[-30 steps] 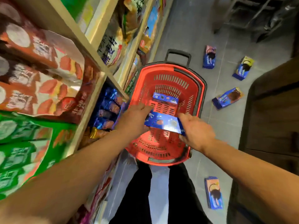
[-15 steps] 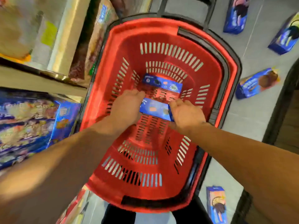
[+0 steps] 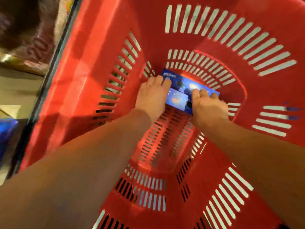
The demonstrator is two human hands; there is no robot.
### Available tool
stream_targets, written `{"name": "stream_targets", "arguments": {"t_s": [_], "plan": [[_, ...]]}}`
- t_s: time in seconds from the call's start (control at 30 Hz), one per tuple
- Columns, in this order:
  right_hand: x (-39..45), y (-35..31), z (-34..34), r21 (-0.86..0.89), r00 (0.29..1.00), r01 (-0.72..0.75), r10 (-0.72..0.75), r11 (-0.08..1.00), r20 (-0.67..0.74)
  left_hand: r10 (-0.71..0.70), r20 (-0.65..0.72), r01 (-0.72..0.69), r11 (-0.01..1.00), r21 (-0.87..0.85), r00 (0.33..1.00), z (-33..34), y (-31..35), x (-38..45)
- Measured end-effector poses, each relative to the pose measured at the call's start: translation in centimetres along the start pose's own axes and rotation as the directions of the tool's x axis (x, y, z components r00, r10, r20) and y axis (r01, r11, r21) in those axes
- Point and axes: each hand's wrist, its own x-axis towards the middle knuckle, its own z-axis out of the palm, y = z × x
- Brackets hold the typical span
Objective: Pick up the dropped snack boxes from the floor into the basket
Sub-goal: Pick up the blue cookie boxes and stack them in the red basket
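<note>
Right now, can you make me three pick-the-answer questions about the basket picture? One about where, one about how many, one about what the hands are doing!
1. Where are the blue boxes?
A. on a shelf
B. at the bottom of the red basket
C. on the floor

2. How many blue boxes are in the basket?
A. two
B. four
C. none

3. What are the hands doing?
A. hanging empty
B. gripping the basket rim
C. holding the near box

Answers: 1 B, both lie on the slotted base. 2 A, the near box and the far box. 3 C, left hand and right hand hold its ends.

Warm lit, motion-blurred, prob. fisheye edges.
</note>
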Motion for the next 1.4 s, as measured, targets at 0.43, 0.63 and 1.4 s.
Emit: {"name": "stream_targets", "arguments": {"t_s": [0.43,0.63,1.4], "plan": [[3.6,0.1,3.1,-0.008,0.996,-0.048,0.048,0.999,0.081,-0.061,-0.107,0.057,0.998,-0.042,0.992,4.9,-0.9,1.7],[0.3,0.6,-0.6,0.040,0.982,-0.061,0.052,0.997,0.183,-0.066,0.019,0.068,0.989,-0.128,0.998,1.6,0.1,-2.2],[-40.3,1.7,-29.8,0.399,0.950,-0.311,0.281,0.863,0.133,0.386,0.000,-0.367,0.877,-0.311,0.922,-33.5,7.8,-30.2]]}}
